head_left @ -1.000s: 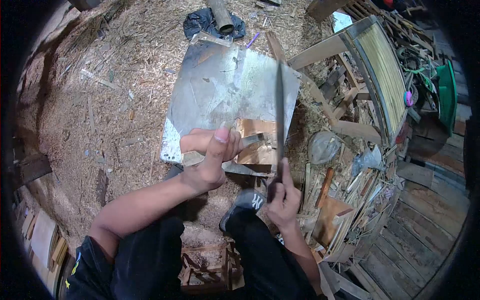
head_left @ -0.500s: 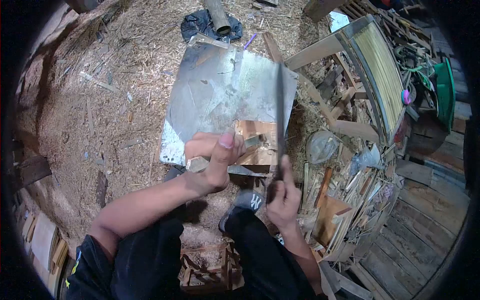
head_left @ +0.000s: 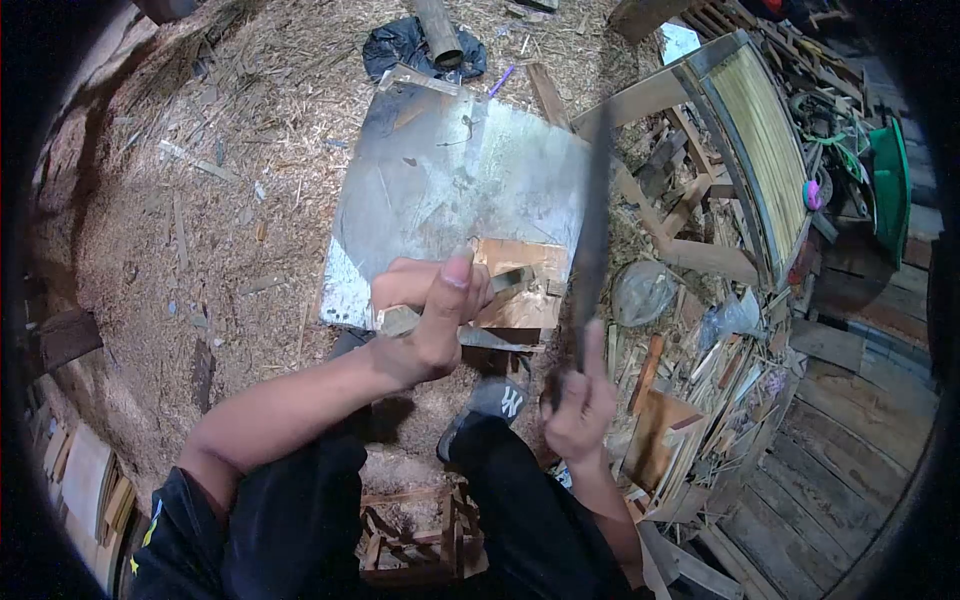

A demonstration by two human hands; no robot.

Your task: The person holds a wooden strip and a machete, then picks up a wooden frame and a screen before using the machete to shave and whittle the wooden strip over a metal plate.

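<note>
Work on the wooden piece: in the head view, a flat-ended bar (head_left: 514, 279) reaches over a pale brown wooden piece (head_left: 510, 316) at the near edge of a grey board (head_left: 450, 190). The step looks like hand shaping or cutting; whether bar and wood touch cannot be told.
Long blade: the dark blade (head_left: 597, 200) stands lengthwise beside the board's right side, blurred, so it is probably moving; no contact with the wood can be made out.
What a stroke calls for: by judgement, a steady left grip, a controlled blade path and clearance from the raised thumb.
Left hand: the left hand (head_left: 425, 295) is closed around the bar, thumb up, knuckles toward the far side, with a faceted end showing near the wrist. Its forearm slants in from the lower left, elbow bent.
Right hand: the right hand (head_left: 580, 420) is clamped on the blade's handle end, one finger extended along it, forearm rising from the lower right.
Spacing: the two hands are apart, the right one nearer the body, above a dark trouser leg (head_left: 510, 490).
</note>
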